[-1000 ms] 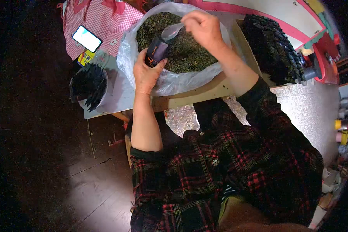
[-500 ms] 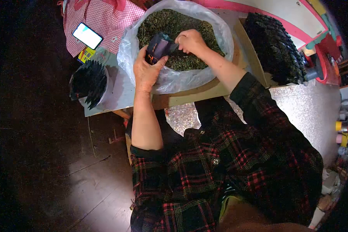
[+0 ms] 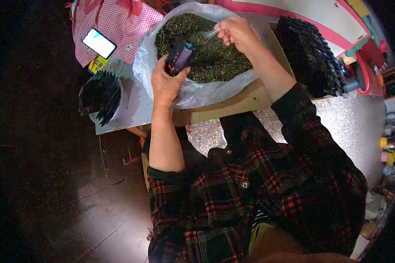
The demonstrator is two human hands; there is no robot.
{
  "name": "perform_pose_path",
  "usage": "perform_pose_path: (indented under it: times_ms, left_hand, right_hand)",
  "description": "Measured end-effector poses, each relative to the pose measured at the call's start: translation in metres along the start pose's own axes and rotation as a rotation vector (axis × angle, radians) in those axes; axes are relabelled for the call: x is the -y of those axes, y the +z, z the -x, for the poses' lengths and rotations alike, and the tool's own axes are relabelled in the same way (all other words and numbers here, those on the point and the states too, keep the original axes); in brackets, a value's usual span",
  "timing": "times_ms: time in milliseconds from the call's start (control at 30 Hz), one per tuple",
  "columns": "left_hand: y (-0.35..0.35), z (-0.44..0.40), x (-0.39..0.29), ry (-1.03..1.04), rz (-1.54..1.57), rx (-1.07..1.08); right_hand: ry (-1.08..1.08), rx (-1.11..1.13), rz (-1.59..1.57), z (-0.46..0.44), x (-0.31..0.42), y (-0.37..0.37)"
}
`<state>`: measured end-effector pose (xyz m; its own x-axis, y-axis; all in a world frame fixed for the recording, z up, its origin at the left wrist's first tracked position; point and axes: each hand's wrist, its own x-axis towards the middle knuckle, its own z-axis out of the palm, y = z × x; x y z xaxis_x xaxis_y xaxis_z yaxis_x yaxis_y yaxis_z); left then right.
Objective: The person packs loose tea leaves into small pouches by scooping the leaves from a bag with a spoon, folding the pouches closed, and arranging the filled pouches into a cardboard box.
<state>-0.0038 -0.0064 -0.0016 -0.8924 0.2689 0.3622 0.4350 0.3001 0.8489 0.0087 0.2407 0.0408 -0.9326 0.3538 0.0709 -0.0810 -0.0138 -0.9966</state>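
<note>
– So, how about the left hand (image 3: 166, 85)?
– Reaching forward from a nearly straight forearm, thumb and fingers wrapped around a small dark pouch (image 3: 180, 58), tilted over dried leaves (image 3: 226, 59).
– And the right hand (image 3: 237, 34)?
– Raised farther forward and to the right, forearm slanting inward, fingers curled narrowly around a clear spoon (image 3: 208, 34). Blurred, that spoon; contents impossible to tell. Apart from the pouch.
– Materials?
– Crumbly, green-brown leaves beneath both hands, inside a wrinkled, translucent plastic bag (image 3: 202, 97) with a wide round mouth. Smooth-looking, dark pouch, with a greyish-purple panel.
– Left of the left hand?
– Nearby, a round pale tub (image 3: 122, 101) full of jagged-edged dark pieces (image 3: 100, 94). Farther forward, a lit phone (image 3: 99, 43) on pink-and-white checked cloth (image 3: 118, 28).
– Right of the right hand?
– Overlapping rows of dark, glossy pieces (image 3: 309, 57) in a shallow box (image 3: 285, 49).
– Any writing?
– Orange marks on the pouch, too small to read. Bold lettering on a yellow packet (image 3: 97, 65) beside the phone, also unreadable.
</note>
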Motion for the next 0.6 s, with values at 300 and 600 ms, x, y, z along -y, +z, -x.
perform_pose_path:
  times_ms: [300,600]
  left_hand:
    - [0.002,-0.002,0.008,0.029,-0.049,0.004]
    - [-0.002,-0.001,0.001,-0.018,-0.074,-0.005]
  right_hand:
    - [-0.154,0.064,0.225,0.02,0.028,0.029]
    - [-1.087,0.047,0.704,0.051,0.032,0.057]
